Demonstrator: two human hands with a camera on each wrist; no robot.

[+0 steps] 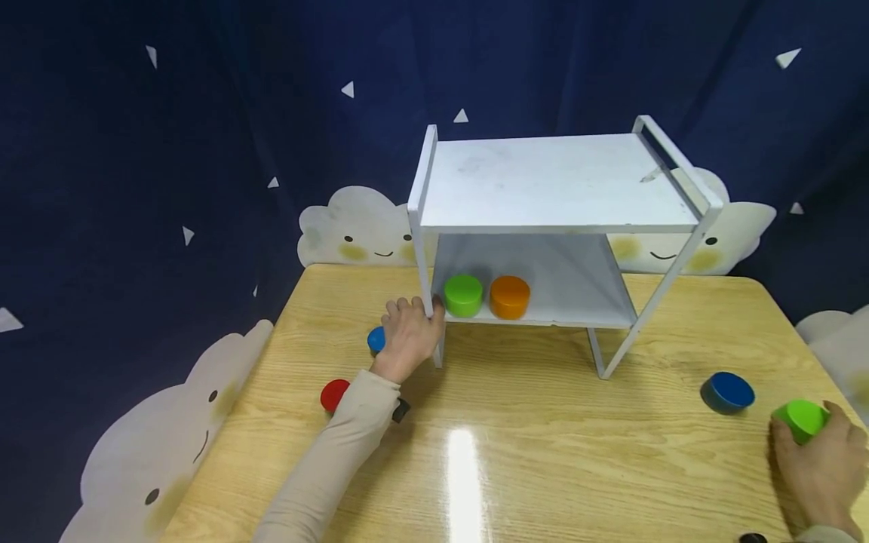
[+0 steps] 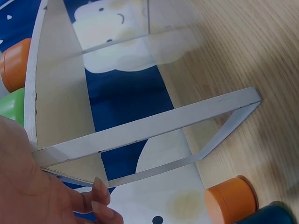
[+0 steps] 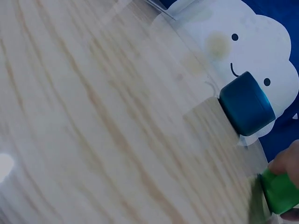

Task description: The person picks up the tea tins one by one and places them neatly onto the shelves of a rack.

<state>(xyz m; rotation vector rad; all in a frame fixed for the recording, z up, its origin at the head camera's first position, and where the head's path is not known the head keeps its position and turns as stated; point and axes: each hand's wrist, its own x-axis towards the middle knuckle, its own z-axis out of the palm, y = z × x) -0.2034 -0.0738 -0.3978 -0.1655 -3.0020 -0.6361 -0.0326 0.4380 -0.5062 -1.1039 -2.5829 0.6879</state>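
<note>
My left hand [image 1: 409, 332] holds the left post of a white two-tier shelf rack [image 1: 563, 181], near the lower shelf's front corner. In the left wrist view, its fingers bend around the frame. On the lower shelf, a light green cylinder [image 1: 464, 296] and an orange cylinder [image 1: 510, 297] sit side by side, close to that hand. Far to the right, my right hand [image 1: 824, 460] grips another green cylinder [image 1: 802, 419] between thumb and fingers, at the table surface. A dark blue cylinder [image 1: 727, 393] stands just beyond it to the left.
Left of the rack, a blue cylinder [image 1: 376, 339] and a red cylinder [image 1: 334, 394] are partly hidden by my left arm. A second orange cylinder [image 2: 231, 200] shows in the left wrist view. Dark curtains [image 1: 543, 60] and cloud cushions [image 1: 356, 226] border the wooden table [image 1: 543, 452].
</note>
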